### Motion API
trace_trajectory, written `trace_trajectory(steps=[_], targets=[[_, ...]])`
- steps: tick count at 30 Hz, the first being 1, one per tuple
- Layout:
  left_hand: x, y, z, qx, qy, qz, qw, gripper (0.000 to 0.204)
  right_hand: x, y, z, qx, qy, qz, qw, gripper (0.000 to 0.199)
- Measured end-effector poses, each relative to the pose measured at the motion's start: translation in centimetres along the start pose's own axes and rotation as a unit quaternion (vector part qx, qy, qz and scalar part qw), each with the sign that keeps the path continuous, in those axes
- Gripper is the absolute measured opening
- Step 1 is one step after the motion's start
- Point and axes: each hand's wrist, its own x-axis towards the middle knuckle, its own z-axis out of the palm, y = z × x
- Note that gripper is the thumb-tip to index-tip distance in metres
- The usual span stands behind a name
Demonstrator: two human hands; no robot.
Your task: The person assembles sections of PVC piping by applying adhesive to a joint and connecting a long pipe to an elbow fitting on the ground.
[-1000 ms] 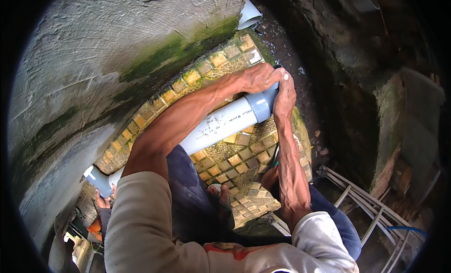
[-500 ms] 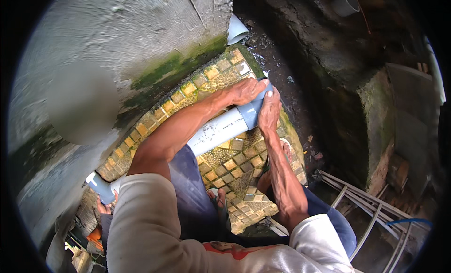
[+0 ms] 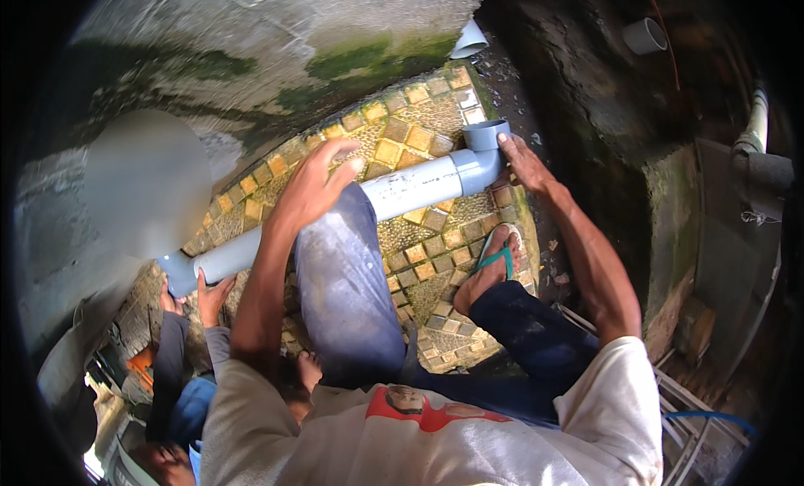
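A long light-grey plastic pipe (image 3: 416,187) runs slantwise across my left knee, partly hidden behind it and my left forearm. On its right end sits a blue-grey pipe elbow (image 3: 479,171), its round mouth turned away from me. My right hand (image 3: 525,162) grips this elbow from the right, thumb at the rim and the other fingers mostly hidden behind. My left hand (image 3: 321,182) hovers above the pipe near my knee, fingers apart and holding nothing. At the pipe's left end is a second blue-grey elbow (image 3: 177,274), held by a co-worker's two hands (image 3: 213,299).
A mossy cement wall (image 3: 276,42) rises at the left and back. Under the pipe lies a stone-tiled ledge (image 3: 419,268), with a dark channel (image 3: 544,92) beyond its right edge. A pale metal frame (image 3: 687,402) leans at the lower right. Short pipe pieces (image 3: 645,36) lie at the back.
My left hand has let go of the right elbow and moved left, opening. The right hand stays on the elbow. More of the pipe and the co-worker's hands now show.
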Motion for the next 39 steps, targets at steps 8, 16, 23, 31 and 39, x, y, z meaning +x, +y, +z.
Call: trace_trajectory(steps=[8,16,23,31,39], targets=[[-12.6,-1.2,5.0,-0.187,0.22,-0.072,0.955,0.066,2.2,0.2,-4.0,-0.062,0.014,-0.189,0.98,0.079],[-16.9,-9.6,7.5,-0.239,0.443,-0.312,0.806,0.065,3.4,1.0,1.0,0.019,0.095,-0.331,0.939,0.058],[-19.1,-20.6,9.3,-0.465,0.466,-0.412,0.63,0.082,4.1,1.4,4.0,0.05,0.182,-0.354,0.916,0.058],[-13.4,-20.2,9.8,-0.487,0.548,-0.304,0.609,0.068,7.7,3.2,3.3,0.188,0.159,-0.323,0.914,0.063],[-19.7,-31.4,8.4,0.09,0.35,-0.092,0.928,0.068,4.8,1.5,6.3,0.115,0.196,-0.297,0.927,0.065]])
